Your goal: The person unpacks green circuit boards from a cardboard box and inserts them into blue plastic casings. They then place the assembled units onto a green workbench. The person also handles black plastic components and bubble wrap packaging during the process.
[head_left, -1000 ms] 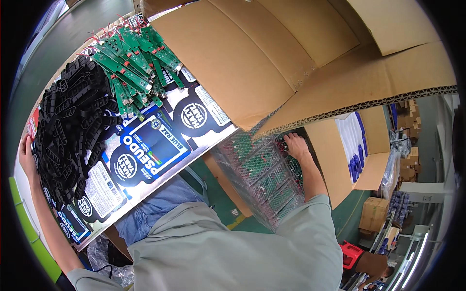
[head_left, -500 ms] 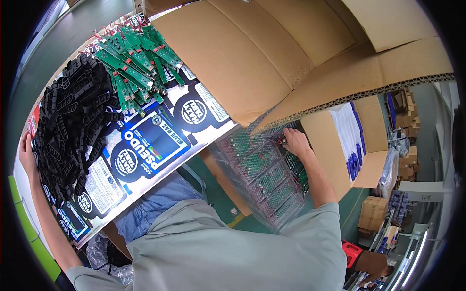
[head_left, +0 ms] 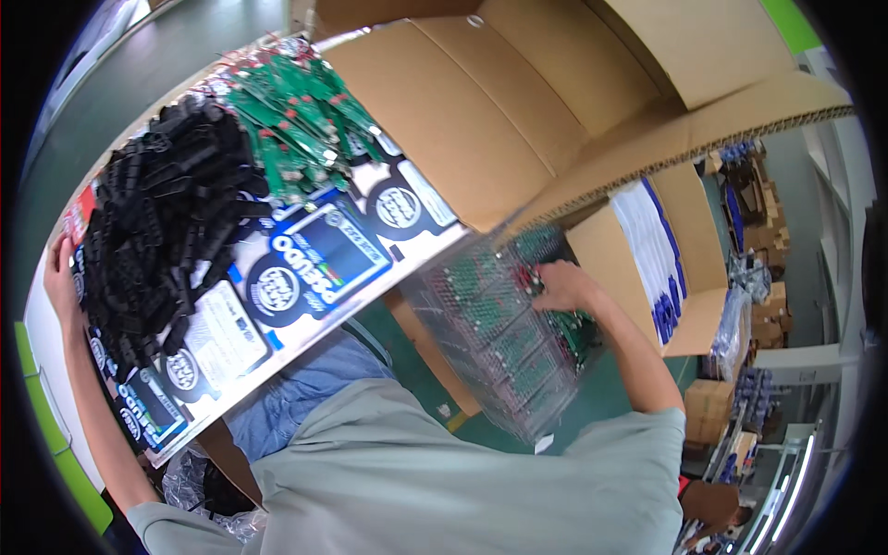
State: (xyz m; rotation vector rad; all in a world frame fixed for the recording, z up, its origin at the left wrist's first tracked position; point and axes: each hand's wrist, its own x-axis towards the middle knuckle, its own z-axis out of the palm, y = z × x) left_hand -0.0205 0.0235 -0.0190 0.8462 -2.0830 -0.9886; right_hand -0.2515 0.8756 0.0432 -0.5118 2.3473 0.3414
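Gripping the far left edge of the printed cardboard sheet (head_left: 305, 277) with left hand (head_left: 61, 277), black parts (head_left: 157, 240) heaped beside green boards (head_left: 296, 120); farther right, right hand (head_left: 560, 285) now deeper among bubble-wrapped circuit boards (head_left: 499, 342), closed on one.

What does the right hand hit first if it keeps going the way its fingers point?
Probably the green circuit boards inside the clear bubble wrap bundle. The right hand points left into it, fingers already at them; depth is unclear.
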